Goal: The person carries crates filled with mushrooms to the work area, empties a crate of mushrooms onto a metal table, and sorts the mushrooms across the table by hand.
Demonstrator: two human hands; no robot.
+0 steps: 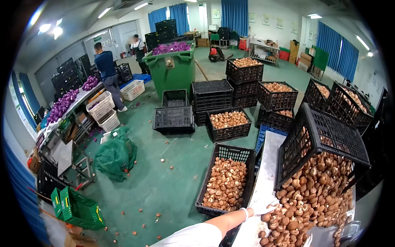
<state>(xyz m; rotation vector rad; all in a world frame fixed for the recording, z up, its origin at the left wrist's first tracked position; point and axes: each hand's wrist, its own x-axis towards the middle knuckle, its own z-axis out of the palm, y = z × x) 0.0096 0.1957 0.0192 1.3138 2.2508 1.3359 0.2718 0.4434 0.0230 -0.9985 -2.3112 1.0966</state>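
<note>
My left hand (pixel 261 207), in a white glove with a white band at the wrist, is at the left edge of a mushroom pile (pixel 312 189) on a pale tabletop (pixel 269 154). Its fingers close around a brown-capped mushroom (pixel 271 207). At the bottom edge, a small white piece of my right hand (pixel 307 241) shows among the mushrooms; its fingers are mostly hidden. A tilted black crate (pixel 325 127) lies with its mouth over the pile, mushrooms spilling from it. Below my left forearm stands a black crate (pixel 200 201) holding mushrooms.
More mushroom-filled crates (pixel 230 133) and stacked black crates (pixel 212 101) stand ahead. Left are a green net bag (pixel 115 154), green crates (pixel 82 208) and scattered bits on the floor. A green bin (pixel 170 72) holds purple produce. Two people (pixel 108 68) are farther back.
</note>
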